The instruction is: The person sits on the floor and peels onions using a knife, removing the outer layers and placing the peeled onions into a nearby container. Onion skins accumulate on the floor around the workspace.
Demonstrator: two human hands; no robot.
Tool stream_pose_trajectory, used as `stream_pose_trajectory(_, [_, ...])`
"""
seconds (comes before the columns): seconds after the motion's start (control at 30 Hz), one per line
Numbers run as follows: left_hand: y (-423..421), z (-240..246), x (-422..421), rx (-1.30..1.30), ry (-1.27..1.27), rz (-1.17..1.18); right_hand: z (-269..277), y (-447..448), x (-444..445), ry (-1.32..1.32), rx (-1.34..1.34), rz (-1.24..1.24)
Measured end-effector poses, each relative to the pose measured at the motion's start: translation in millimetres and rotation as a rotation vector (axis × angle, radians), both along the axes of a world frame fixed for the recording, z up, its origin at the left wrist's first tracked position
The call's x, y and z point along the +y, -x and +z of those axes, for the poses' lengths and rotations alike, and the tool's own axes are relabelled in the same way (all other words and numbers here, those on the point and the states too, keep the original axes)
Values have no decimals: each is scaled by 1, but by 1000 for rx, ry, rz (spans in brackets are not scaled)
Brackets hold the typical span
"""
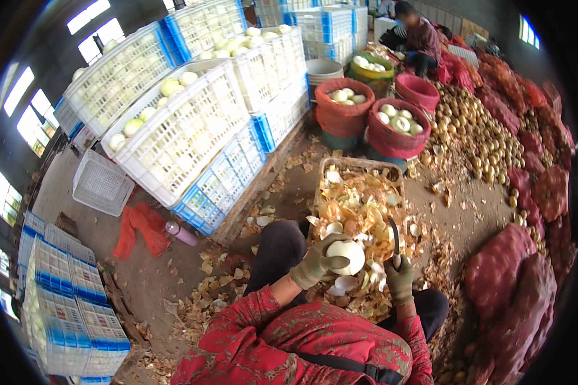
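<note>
In a green work glove, my left hand (320,262) grips a peeled white onion (347,256) above a heap of onion skins. My right hand (400,279), gloved the same way, holds a knife with a dark curved blade (394,233), its tip pointing up and away from me. Knife and onion are apart. Beneath both hands lies the pile of papery skins (361,202), spilling over a rectangular plastic crate (361,162) between my knees.
Plastic crates of peeled onions (188,130) are stacked at left. Tubs with red mesh (344,108) (399,127) hold more beyond the skins. Unpeeled onions (467,125) and full red mesh sacks (501,269) lie at right. A pink bottle (180,234) is on the floor. A person (419,38) sits farther back.
</note>
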State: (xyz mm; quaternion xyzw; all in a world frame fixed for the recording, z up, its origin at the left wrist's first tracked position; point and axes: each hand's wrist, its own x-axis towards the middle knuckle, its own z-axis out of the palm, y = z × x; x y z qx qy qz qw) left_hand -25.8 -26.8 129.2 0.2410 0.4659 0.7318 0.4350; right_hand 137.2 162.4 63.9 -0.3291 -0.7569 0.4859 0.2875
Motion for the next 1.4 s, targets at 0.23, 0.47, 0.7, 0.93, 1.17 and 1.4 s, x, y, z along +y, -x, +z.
stream_pose_trajectory(0.23, [84,87,-69,175,-254,436,-17,6,-4,-14,3,27])
stream_pose_trajectory(0.47, [321,315,-132,381,-76,1508,-5,-1,-12,-10,-22,65])
stream_pose_trajectory(0.7, [330,165,-119,544,113,745,13,-21,-9,36,71,33])
stream_pose_trajectory(0.93, [181,-6,7,250,416,497,32,-181,15,28,302,-486])
stream_pose_trajectory(1.17, [148,-57,37,405,447,416,-164,-400,-88,308,-556,-1101])
stream_pose_trajectory(1.4, [142,-55,42,531,475,315,-222,-464,-266,779,-1040,-1180])
